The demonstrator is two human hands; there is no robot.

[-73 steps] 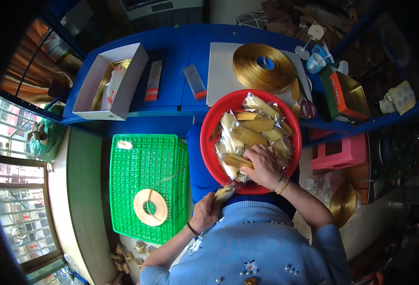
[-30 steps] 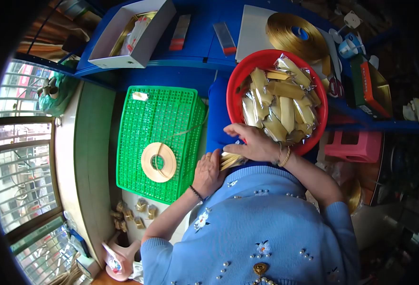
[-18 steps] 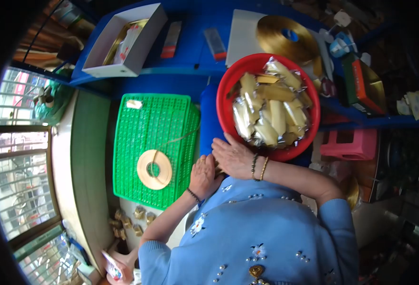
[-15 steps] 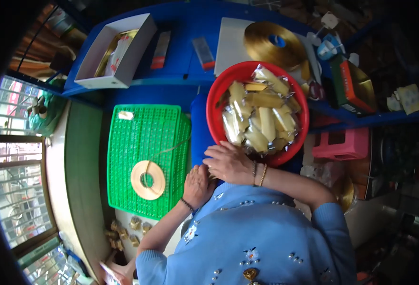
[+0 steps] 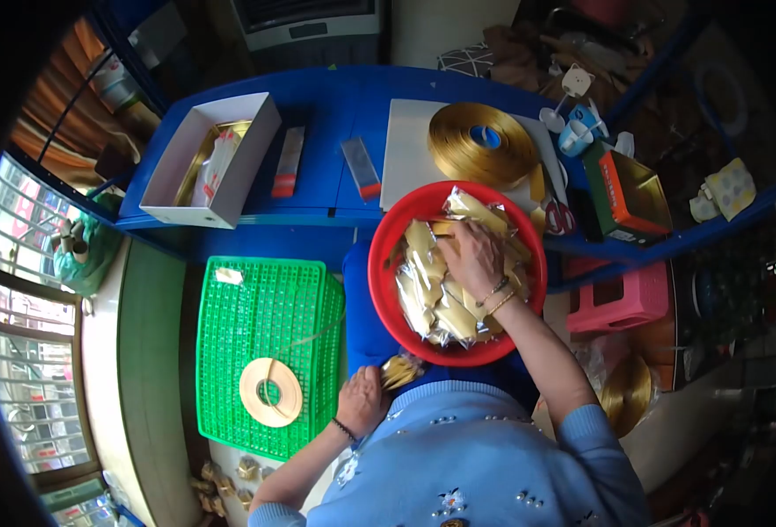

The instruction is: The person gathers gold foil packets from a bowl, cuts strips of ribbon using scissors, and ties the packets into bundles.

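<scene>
My right hand (image 5: 476,259) is inside the red basin (image 5: 377,303), fingers apart and bent down over the pale gold packets in clear wrap (image 5: 425,255). Its fingertips touch the packets, and I see none gripped. Low in front of my lap, my left hand (image 5: 362,400) is closed around the near end of a small bundle of thin gold strips (image 5: 401,371), with shiny clear film at its far end. Part of the bundle is hidden by the fingers. The basin rests at my lap, close to the table's front edge.
To the left, an upturned green basket (image 5: 230,351) carries a roll of pale tape (image 5: 252,391). On the blue table (image 5: 318,184) are a white box (image 5: 252,145), a gold ribbon roll (image 5: 449,145), scissors (image 5: 560,218) and an orange-green box (image 5: 616,202). A pink stool (image 5: 625,299) stands right.
My right hand has moved from beside my left hand, up and right into the basin. The gold strip bundle now shows by my left hand. The view has tilted up, bringing more of the table into sight.
</scene>
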